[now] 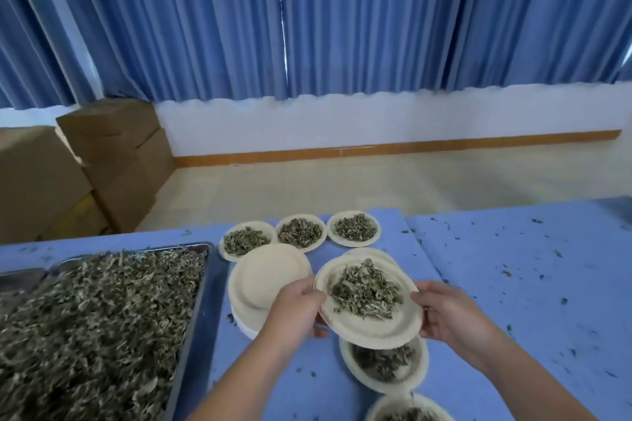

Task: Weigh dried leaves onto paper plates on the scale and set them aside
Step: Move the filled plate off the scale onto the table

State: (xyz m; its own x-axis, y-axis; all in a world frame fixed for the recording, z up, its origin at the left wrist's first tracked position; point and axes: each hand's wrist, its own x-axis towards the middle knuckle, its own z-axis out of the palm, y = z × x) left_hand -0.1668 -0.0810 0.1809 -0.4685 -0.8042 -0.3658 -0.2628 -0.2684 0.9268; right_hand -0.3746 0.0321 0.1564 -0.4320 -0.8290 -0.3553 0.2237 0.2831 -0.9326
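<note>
Just right of the empty plate stack (270, 278), my left hand (294, 309) and right hand (451, 314) hold the paper plate (369, 330), fingers (427, 299) clamped on its rim; tilting could spill dried leaves (367, 290).

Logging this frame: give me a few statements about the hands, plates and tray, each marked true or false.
1. The left hand and the right hand both grip the same plate of leaves. True.
2. The metal tray is empty. False: it is heaped with dried leaves.
3. Three filled plates stand in a row at the far edge of the table. True.
4. The top plate of the stack beside the tray carries leaves. False: it is bare.
</note>
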